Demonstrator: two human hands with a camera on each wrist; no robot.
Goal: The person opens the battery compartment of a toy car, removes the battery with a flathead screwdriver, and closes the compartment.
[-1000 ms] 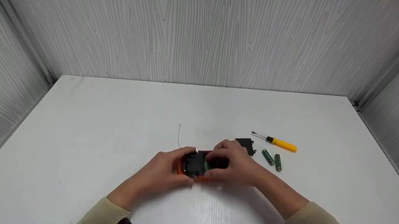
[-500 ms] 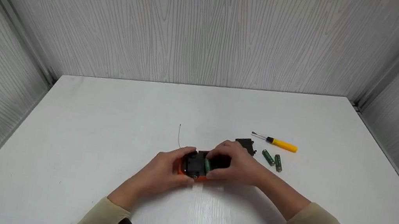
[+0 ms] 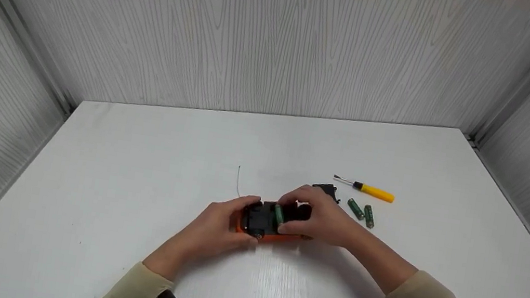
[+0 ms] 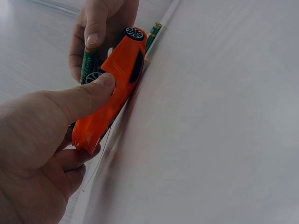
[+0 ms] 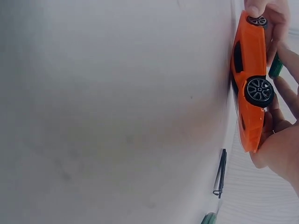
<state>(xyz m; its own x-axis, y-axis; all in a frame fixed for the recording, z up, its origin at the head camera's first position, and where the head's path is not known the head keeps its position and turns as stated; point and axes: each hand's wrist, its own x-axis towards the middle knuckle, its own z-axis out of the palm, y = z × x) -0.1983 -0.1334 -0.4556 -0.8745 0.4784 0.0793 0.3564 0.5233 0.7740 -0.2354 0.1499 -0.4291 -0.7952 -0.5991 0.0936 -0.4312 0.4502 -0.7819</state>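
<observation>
An orange toy car (image 3: 278, 238) lies upside down, its black underside and wheels facing up and a thin wire antenna (image 3: 238, 181) sticking out. My left hand (image 3: 217, 223) grips one end of it, thumb on the near side; the left wrist view shows the orange body (image 4: 122, 65) under that thumb. Over the underside, my right hand (image 3: 320, 218) pinches a green battery (image 3: 279, 215) between thumb and fingertips. In the right wrist view the battery (image 5: 276, 67) stands out above the underside. The right hand covers part of the car's far end.
A black plastic cover (image 3: 327, 189) lies just behind the right hand. To its right are two loose green batteries, one (image 3: 355, 209) beside the other (image 3: 369, 216). Behind them rests a screwdriver (image 3: 377, 192) with a yellow handle. Grey wood-grain panels (image 3: 281, 41) enclose the white table.
My right hand has shifted slightly right with the battery, which now shows more fully and stands more clear of the car's underside. The left hand and car have stayed put.
</observation>
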